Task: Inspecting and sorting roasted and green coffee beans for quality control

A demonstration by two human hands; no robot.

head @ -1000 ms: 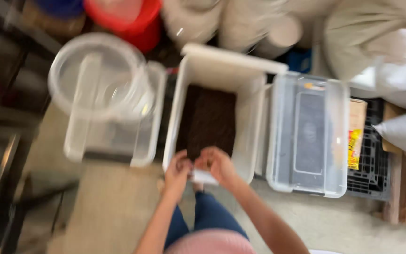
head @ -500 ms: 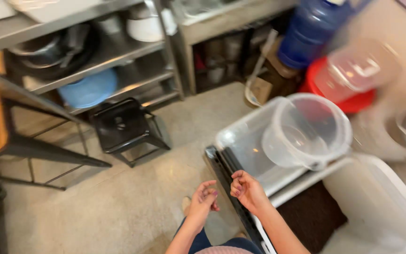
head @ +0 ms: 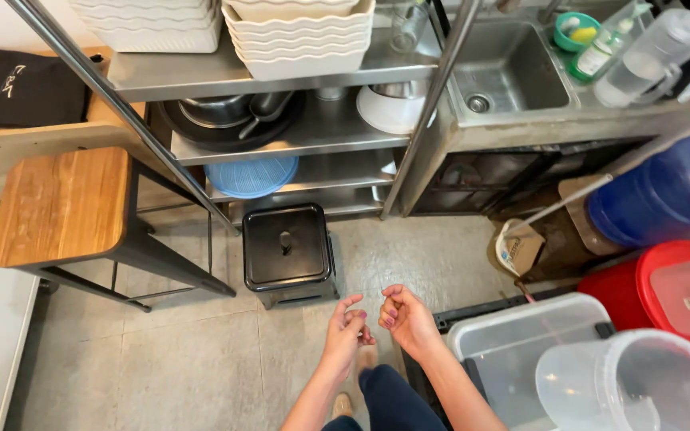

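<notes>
Hands hang empty over the grey floor (head: pixel 161 367), held close together in front of the person's knees. The left hand (head: pixel 346 327) has its fingers (head: pixel 351 303) loosely curled and slightly spread, pinching nothing; the right hand (head: pixel 406 315) has its fingers (head: pixel 390 302) bent inward toward the palm, also empty. The two hands sit just beside each other, fingertips nearly meeting. Nearest to them is a small black metal stool (head: pixel 287 249), standing on the floor just beyond the left hand. A wooden-topped stool (head: pixel 61 203) stands further left. To the right of the right hand lie a clear plastic bin (head: pixel 537 339) and a clear round jug (head: pixel 628 383), near a red bucket (head: pixel 620 283).
</notes>
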